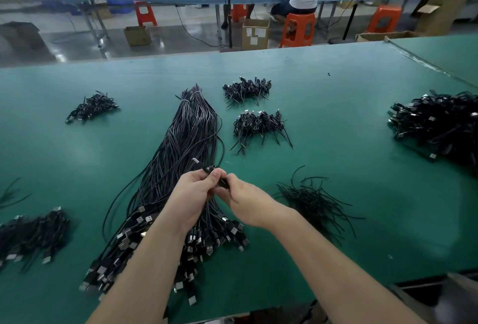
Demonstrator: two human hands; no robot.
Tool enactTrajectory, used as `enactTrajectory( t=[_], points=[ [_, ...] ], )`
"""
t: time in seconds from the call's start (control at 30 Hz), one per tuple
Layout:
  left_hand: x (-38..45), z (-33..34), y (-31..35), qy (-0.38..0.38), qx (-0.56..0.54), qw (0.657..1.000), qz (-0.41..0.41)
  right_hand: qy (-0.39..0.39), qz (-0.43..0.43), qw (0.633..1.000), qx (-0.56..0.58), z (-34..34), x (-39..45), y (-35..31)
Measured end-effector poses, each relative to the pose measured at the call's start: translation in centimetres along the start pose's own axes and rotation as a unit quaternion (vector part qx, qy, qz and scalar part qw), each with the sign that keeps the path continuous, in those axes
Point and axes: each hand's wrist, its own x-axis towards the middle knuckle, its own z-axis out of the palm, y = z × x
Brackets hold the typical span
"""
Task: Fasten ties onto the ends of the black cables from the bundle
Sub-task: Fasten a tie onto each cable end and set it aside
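While sitting over the middle of the green table [336, 106], both hands meet just above the bundle [186, 137]. Left hand [192, 195] curled round a folded bit of cable [210, 168], plug end poking out up and left past the fingertips. Right hand [244, 200] touching it from the right, thumb and fingers pinching what looks like a tie at the fold, too small and dark to say for sure. Rest of that cable running off far side in a loop, back along the bundle. Bundle itself stretched from near-left, plugs fanned out under the wrists, to its tied far end. Loose ties [314, 203] heaped just right of the right hand. Done coils in little piles: two far right of the bundle [247, 89], one far left [91, 107], one near left [33, 233]. Big pile [437, 124] at the right edge.
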Motion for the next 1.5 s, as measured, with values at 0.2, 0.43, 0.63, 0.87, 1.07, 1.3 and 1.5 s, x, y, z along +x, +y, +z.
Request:
enactTrajectory(
  t=[0.2, 0.43, 0.63, 0.87, 1.07, 1.3, 1.5],
  points=[
    [0.4, 0.1, 0.1, 0.004, 0.024, 1.000, -0.008, 0.030, 0.009, 0.999, 0.035, 0.1, 0.2, -0.4],
    [0.4, -0.2, 0.2, 0.023, -0.047, 0.998, -0.021, 0.040, 0.025, 0.994, 0.102, 0.0, 0.3, -0.2],
    [0.8, -0.4, 0.0, 0.029, -0.027, 0.999, -0.037, 0.048, 0.027, 0.997, 0.058, 0.0, 0.3, 0.3],
    [0.9, -0.1, -0.4, 0.032, -0.054, 0.997, -0.045, 0.064, 0.027, 0.996, 0.062, 0.5, 0.2, 0.7],
    [1.4, -0.2, -0.3, 0.125, 0.133, 0.982, 0.046, 0.081, 0.043, 0.993, 0.077, 0.7, 0.1, 0.9],
    [2.0, 0.2, -0.7, 0.022, 0.211, 0.977, 0.035, 0.056, 0.010, 0.997, -0.049, 1.3, 0.3, 1.4],
    [2.9, -0.3, -1.3, 0.024, 0.248, 0.965, 0.084, -0.009, 0.047, 0.977, 0.206, 0.7, 0.4, 1.2]
  ],
)
